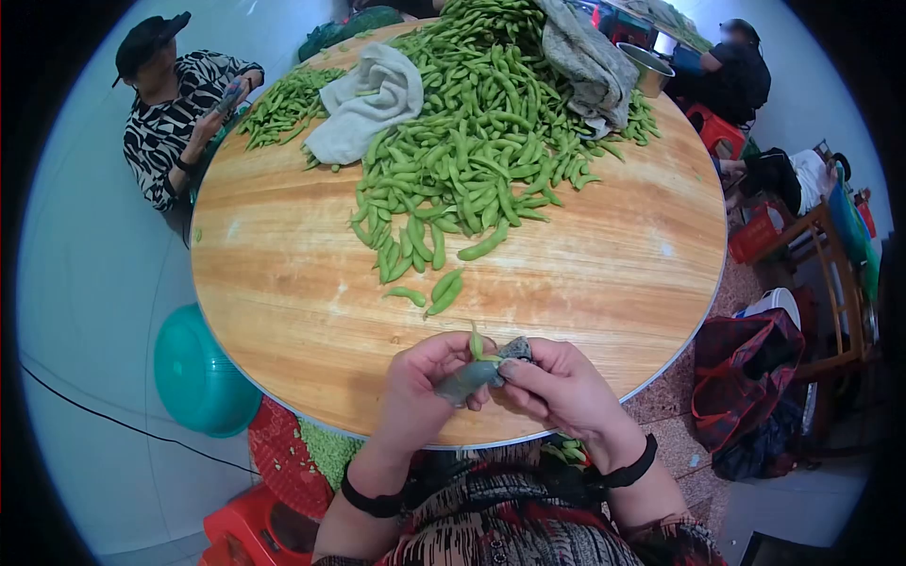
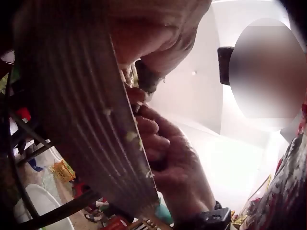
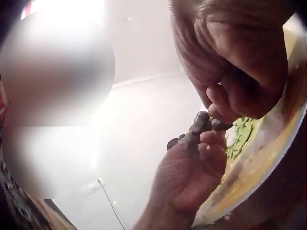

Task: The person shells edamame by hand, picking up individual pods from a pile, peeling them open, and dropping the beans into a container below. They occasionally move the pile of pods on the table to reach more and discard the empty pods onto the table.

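Note:
Close to the table's near edge, my left hand (image 1: 420,387) pinches a green soybean pod (image 1: 477,343) that sticks up between its fingers. A smooth grey cover (image 1: 464,383) wraps its thumb. My right hand (image 1: 564,385) meets it from the other side, thumb and curled fingers pinching at the pod's lower end. Dark grey covering (image 1: 515,350) shows on its fingertips. Both wrist views show the hands together, the right hand (image 2: 175,167) and the left hand (image 3: 192,167) with fingers bent; the pod is mostly hidden there. Several loose pods (image 1: 444,291) lie just beyond the hands.
A large heap of pods (image 1: 472,141) covers the far middle of the round wooden table (image 1: 274,245). On it lie a white cloth (image 1: 368,104) and a grey cloth (image 1: 595,71), beside a metal pot (image 1: 646,68). Shelled beans (image 1: 328,453) lie below the near edge. A person (image 1: 170,104) sits at left.

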The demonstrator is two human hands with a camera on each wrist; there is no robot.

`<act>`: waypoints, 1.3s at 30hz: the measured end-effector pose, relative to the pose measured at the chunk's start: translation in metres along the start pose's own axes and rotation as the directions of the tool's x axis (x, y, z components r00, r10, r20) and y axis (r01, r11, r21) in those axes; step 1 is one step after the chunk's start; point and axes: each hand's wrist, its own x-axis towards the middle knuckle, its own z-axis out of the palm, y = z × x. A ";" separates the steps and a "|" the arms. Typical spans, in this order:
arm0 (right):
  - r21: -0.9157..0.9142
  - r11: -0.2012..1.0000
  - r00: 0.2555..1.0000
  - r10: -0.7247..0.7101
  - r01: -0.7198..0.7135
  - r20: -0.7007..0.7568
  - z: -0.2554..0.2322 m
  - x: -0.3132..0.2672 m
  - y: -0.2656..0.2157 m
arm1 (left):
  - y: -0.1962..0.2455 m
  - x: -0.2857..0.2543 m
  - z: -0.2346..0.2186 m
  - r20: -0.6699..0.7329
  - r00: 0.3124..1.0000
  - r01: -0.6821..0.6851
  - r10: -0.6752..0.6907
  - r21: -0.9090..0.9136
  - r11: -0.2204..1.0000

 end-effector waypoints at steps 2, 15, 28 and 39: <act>0.067 0.997 0.999 0.038 -0.039 0.013 0.002 -0.001 -0.003 | -0.002 0.000 -0.007 0.055 0.998 0.048 -0.040 -0.145 0.988; -0.353 0.926 0.980 -0.176 0.134 -0.089 0.002 0.015 -0.007 | 0.003 -0.011 0.007 0.189 0.970 -0.231 0.151 0.541 0.809; 0.495 0.867 0.998 -0.054 0.059 -0.023 0.025 0.010 0.010 | -0.002 -0.014 0.012 0.181 0.772 -0.547 0.610 0.679 0.490; -0.948 0.141 0.924 -0.303 0.285 0.233 0.024 0.028 -0.039 | 0.001 -0.010 -0.022 -0.452 0.887 -0.287 0.089 -0.391 0.874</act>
